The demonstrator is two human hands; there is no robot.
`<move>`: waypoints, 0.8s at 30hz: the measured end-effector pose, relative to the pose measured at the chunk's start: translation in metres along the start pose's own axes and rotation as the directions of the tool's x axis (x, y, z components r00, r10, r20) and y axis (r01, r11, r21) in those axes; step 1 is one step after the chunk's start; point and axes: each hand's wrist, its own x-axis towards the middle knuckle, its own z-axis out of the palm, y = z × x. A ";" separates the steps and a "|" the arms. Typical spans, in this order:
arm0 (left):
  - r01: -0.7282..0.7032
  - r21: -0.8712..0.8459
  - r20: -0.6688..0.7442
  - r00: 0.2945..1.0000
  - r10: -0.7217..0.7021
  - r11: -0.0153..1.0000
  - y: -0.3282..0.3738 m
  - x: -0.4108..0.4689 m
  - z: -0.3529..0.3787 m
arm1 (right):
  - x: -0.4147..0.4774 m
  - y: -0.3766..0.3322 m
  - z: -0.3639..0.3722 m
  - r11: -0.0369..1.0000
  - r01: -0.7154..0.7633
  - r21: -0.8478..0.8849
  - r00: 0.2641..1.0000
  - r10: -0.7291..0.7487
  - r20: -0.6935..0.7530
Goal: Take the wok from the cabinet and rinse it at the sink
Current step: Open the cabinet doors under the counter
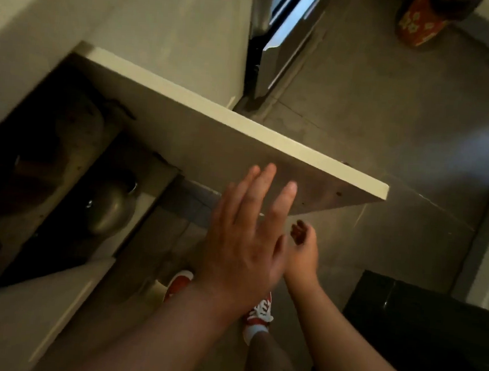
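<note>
The low cabinet (65,147) stands open, its pale door (240,144) swung out toward me. Inside, in the dark, sits a rounded grey metal vessel (110,207); I cannot tell whether it is the wok. Other dark shapes lie deeper in the cabinet, too dim to name. My left hand (242,238) is held flat with its fingers spread, just in front of the door's lower face and holding nothing. My right hand (304,248) is beside it, partly hidden behind it, with loosely curled fingers and nothing in them.
A stainless appliance front (281,36) stands beyond the cabinet. A red flowered pot (416,26) rests on the grey tiled floor at the top right. A black glossy block (419,331) is at the lower right. My red shoes (256,312) are below the hands.
</note>
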 end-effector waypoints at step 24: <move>0.492 -0.861 -0.267 -0.222 -0.938 0.129 -0.165 -0.241 -0.093 | -0.164 -0.030 0.262 0.821 0.546 -0.169 0.312 -0.011 0.950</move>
